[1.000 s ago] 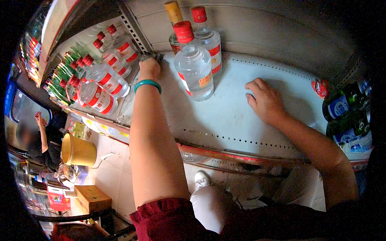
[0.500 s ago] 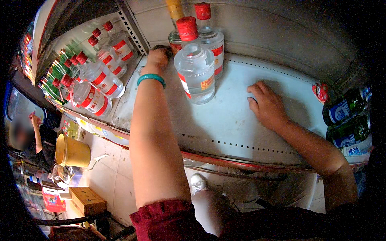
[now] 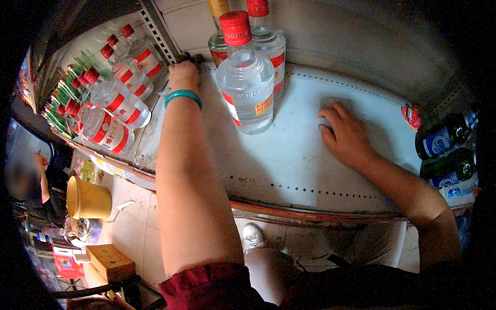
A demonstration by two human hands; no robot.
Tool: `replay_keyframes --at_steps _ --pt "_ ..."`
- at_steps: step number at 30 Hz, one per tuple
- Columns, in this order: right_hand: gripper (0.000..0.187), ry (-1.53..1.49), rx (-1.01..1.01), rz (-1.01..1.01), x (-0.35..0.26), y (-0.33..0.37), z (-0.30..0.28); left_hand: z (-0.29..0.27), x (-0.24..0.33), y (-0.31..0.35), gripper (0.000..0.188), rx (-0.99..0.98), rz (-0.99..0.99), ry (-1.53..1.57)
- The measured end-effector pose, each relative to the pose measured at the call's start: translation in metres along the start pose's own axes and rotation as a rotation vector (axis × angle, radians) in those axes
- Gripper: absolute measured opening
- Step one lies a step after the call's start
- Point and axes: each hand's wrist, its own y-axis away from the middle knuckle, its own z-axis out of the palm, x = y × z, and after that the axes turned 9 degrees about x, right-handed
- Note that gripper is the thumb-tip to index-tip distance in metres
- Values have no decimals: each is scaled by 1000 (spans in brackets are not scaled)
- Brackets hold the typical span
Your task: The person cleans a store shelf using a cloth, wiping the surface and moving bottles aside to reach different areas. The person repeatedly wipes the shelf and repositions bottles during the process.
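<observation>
My left hand (image 3: 184, 75), below a teal bangle (image 3: 184, 96), reaches to the shelf's back left corner. Its fingers are closed on a dark, crumpled, rag-like thing (image 3: 193, 58), mostly hidden by the hand. My right hand (image 3: 345, 133) rests on the pale shelf board (image 3: 294, 150), fingers loosely bent, thumb apart, nothing in it. Between my hands stands a clear bottle with a red cap (image 3: 246, 93). Close behind it are another red-capped bottle (image 3: 270, 45) and a yellow-capped bottle (image 3: 218, 26).
Several red-labelled clear bottles (image 3: 117, 101) stand left of my left arm, with green bottles (image 3: 58, 111) beyond. At the right end are dark green bottles (image 3: 439, 142) and a red crumpled wrapper (image 3: 412, 117). Below left are a yellow bucket (image 3: 89, 198), a box (image 3: 109, 262) and another person (image 3: 44, 181).
My left hand has moved left along the back of the shelf, toward the corner post, with the dark rag-like thing. My right hand stays in place. The view has shifted slightly.
</observation>
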Motion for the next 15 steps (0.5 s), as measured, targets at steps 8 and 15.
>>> replay_keyframes --at_steps 8,15 --pt "26 3 20 -49 -8 1 1 5 6 1 35 -42 134 379" --pt "26 -78 66 -40 -3 1 -3 -5 23 21 35 -74 299 319"
